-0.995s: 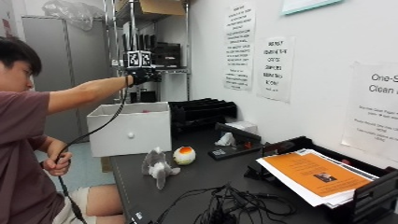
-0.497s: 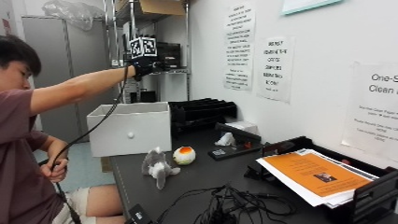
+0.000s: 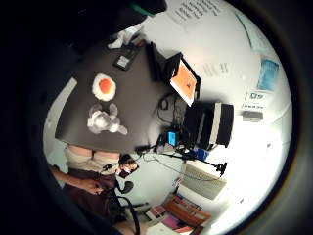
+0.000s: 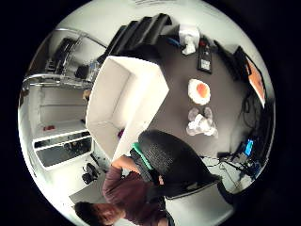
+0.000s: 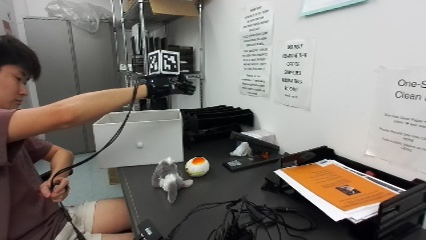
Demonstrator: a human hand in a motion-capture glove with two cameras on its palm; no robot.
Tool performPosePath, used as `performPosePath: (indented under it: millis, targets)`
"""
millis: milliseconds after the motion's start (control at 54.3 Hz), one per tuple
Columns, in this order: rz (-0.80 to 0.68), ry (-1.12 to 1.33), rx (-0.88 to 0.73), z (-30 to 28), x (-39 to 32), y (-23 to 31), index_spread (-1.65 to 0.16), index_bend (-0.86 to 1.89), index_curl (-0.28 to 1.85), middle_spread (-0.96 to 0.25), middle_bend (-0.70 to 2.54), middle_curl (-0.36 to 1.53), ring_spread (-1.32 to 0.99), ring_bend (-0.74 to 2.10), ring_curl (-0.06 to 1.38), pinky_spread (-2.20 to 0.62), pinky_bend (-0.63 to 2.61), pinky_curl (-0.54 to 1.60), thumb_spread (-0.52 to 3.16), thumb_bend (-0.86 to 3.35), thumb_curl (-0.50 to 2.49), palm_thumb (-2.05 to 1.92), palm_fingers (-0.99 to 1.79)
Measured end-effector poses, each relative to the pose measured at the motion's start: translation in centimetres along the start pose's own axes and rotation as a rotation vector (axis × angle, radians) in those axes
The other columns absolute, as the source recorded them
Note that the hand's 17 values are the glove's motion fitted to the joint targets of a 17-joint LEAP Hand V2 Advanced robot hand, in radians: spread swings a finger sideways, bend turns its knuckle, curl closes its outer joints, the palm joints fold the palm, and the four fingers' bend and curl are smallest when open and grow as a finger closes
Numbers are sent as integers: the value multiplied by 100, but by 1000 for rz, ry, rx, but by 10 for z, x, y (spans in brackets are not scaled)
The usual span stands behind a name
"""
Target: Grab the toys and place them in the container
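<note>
Hand (image 5: 166, 85) held high above the bin (image 5: 140, 137), at its 12 o'clock, fingers too dark to judge, probably between drops, since the plush (image 5: 169, 178) and egg toy (image 5: 197, 166) lie on the table (image 5: 219, 195) at the bin's 5 o'clock.

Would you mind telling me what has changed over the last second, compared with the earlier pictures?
The gloved right hand has risen higher above the white container, the arm lifting with it; it holds nothing that shows. The grey plush toy and the orange and white ball lie on the dark table where they were, beside each other in front of the container.
</note>
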State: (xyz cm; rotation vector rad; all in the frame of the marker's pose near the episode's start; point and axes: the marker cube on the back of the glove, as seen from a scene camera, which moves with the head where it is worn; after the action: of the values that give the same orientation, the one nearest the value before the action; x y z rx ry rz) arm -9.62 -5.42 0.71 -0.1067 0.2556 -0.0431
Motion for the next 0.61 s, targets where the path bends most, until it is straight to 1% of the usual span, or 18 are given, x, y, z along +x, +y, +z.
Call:
performPosePath:
  millis: [240, 332, 479, 608]
  targets:
    - [37, -79, -86, 85, 29, -14, -20, 0, 5, 5, 12, 22, 4, 33, 30, 5, 88, 35, 109, -6, 24, -8, -38]
    - [43, -144, -125, 128, 28, -34, -20, 0, 5, 5, 12, 21, 4, 33, 31, 5, 88, 35, 109, -6, 24, -8, -37]
    - [57, -238, -231, 201, 18, -70, -20, 0, 4, 5, 12, 21, 4, 32, 31, 5, 87, 35, 110, -6, 23, -7, -36]
    - [59, -311, -307, 252, 4, -95, -22, 3, 5, 4, 11, 21, 3, 31, 32, 5, 88, 35, 112, -5, 23, -6, -34]
